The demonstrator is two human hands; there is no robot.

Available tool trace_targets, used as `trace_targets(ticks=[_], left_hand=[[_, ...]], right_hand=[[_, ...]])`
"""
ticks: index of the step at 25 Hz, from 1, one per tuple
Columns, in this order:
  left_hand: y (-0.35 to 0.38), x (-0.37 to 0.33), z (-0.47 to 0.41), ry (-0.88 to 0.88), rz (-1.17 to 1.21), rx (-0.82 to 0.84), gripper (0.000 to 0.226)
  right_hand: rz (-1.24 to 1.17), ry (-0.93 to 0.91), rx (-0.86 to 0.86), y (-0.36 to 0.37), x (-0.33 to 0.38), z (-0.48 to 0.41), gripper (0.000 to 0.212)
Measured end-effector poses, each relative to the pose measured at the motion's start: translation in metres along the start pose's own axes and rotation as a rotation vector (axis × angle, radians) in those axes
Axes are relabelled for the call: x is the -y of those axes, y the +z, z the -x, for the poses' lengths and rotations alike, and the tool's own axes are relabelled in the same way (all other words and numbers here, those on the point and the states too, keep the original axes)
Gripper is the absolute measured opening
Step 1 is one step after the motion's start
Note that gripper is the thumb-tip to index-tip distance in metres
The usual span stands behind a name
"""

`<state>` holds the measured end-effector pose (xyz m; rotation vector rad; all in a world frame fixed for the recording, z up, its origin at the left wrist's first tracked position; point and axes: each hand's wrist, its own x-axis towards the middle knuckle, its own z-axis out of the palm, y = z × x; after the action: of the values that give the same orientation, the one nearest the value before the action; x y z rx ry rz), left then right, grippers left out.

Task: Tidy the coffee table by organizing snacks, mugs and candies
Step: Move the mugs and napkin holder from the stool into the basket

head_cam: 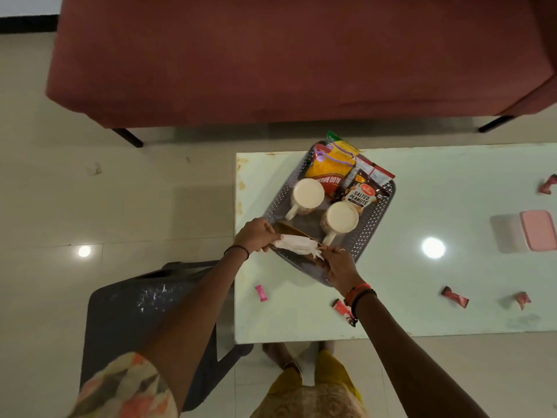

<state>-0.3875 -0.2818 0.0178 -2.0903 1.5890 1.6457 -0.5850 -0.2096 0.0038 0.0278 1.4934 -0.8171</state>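
- White tissue is pinched at both ends: the left hand closes finger and thumb on its left end, the right hand nips its frayed right end.
- It hangs over the near corner of the grey tray, above a brown dish.
- Two mugs sit mid-tray; snacks fill the far end, one packet poking over the rim.
- Tray lies skewed near the table left edge.
- Candies lie scattered along the near edge and far right, beside a pink box.
- Bare tabletop spreads to the tray's right.
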Motion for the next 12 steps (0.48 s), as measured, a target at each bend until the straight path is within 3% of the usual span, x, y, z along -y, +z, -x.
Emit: trace_targets(ticks=[12], left_hand=[[0.004,-0.036,-0.029,0.106,-0.097,-0.052,0.015]], right_hand=[[-0.126,0.078,-0.016,-0.006,-0.006,-0.001,0.017]])
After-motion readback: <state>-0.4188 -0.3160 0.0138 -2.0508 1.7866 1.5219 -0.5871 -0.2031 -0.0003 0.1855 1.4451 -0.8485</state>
